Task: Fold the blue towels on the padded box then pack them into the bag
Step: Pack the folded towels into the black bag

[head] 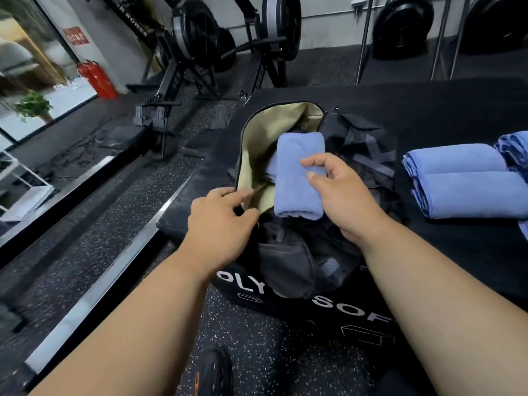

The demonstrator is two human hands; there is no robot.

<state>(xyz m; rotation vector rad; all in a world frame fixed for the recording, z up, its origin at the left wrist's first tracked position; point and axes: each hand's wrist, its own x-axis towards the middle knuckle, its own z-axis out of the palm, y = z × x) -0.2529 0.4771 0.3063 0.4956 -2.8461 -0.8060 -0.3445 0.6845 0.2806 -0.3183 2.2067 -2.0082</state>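
A black padded box (428, 110), printed with white lettering on its near side, serves as the surface in a gym with speckled rubber flooring (114, 238). Rowing machines (194, 52) are seen behind it, and a red fire extinguisher (97, 78) stands by the glass wall at the left. The black bag (357, 144) is set near the box's left edge, its mouth spread to show a tan lining (257, 144). Bare black padding is left between the bag and two folded blue towels (468, 181) lying side by side at the right, touching each other; more blue cloth (514, 147) is cut off by the frame edge. A folded towel (297, 181) is held over the bag's opening by the right hand (340, 192), thumb and fingers curled round it. The bag's left rim is gripped by the left hand (220, 221).
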